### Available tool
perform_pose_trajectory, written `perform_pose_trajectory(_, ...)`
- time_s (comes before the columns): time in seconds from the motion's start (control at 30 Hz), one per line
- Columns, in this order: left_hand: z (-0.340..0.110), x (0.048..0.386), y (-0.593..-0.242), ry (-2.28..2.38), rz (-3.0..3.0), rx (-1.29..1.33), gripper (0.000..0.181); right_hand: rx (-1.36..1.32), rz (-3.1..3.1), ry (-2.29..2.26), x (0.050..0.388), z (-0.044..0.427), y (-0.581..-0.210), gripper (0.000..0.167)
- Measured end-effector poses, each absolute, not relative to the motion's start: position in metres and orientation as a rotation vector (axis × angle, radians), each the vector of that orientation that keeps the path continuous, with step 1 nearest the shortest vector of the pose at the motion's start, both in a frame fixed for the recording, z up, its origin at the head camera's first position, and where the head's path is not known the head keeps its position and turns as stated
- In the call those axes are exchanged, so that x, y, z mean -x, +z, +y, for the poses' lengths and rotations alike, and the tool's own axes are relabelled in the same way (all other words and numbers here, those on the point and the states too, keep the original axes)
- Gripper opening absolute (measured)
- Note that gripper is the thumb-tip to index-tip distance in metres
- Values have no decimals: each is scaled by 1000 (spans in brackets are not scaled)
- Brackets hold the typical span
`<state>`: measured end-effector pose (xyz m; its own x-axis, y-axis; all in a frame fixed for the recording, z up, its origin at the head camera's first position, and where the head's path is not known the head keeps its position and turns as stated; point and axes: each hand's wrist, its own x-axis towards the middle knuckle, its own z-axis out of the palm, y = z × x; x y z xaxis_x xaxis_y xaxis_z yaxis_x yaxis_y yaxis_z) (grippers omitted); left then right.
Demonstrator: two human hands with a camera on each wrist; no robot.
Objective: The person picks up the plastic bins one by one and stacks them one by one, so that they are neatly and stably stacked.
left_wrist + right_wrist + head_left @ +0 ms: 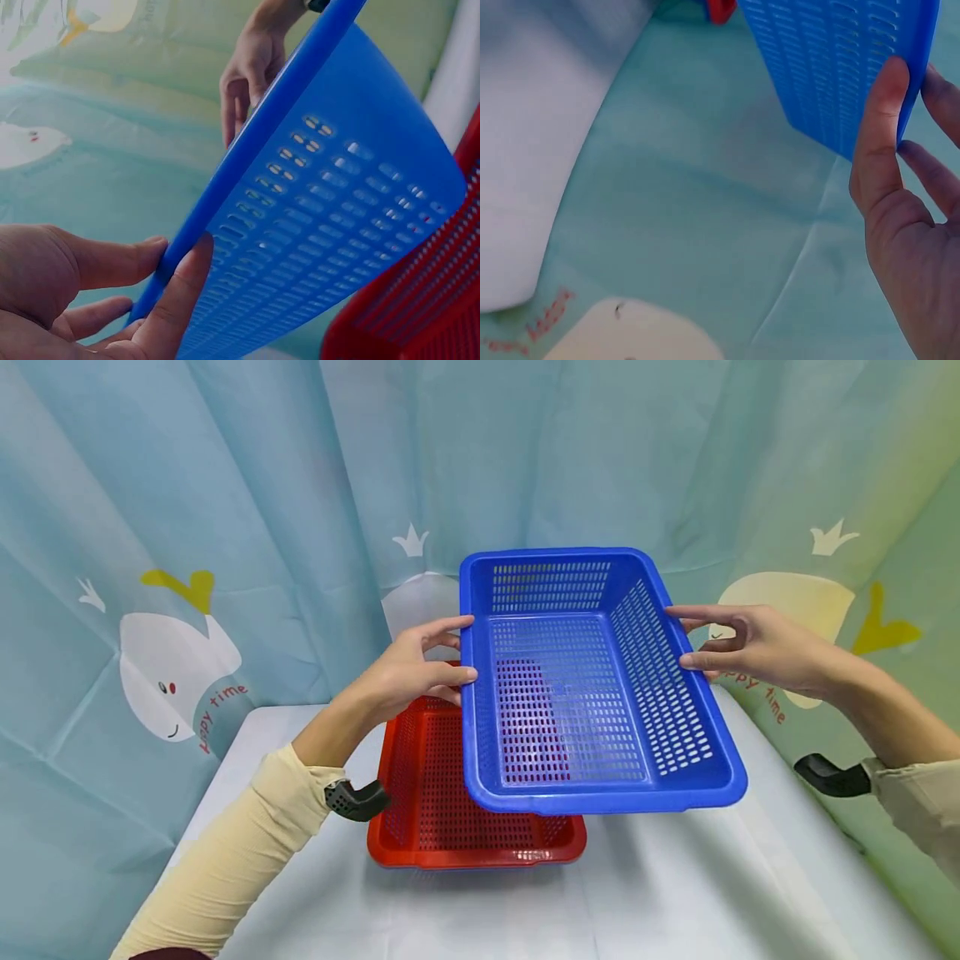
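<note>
Both hands hold a blue plastic basket with slotted walls up above the table, its open top tilted toward me. My left hand pinches the left rim between thumb and fingers; the left wrist view shows the thumb and fingers on either side of that rim. On the opposite rim, my right hand has its grip, and the right wrist view shows a finger against the slotted outer wall. Below and to the left, a red basket sits on the table, partly hidden by the blue one.
The white table stands against a pale blue-green curtain printed with whales. Curtain also runs along the left and right sides. A dark band is worn on the left wrist, another on the right. Something blue shows under the red basket's rim.
</note>
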<state>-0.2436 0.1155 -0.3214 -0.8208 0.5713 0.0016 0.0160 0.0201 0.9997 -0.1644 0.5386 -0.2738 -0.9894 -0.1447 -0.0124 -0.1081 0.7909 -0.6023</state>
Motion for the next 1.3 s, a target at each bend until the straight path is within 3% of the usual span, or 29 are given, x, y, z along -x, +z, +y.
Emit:
perform_pose_trajectory(0.8, 72, 242, -321, 1706, 2052, -600, 76, 317, 2728, -1288, 175, 502, -281, 68)
perform_pose_trajectory(1.3, 68, 246, -323, 1675, 2069, -609, 76, 346, 2687, -1331, 176, 501, -281, 67)
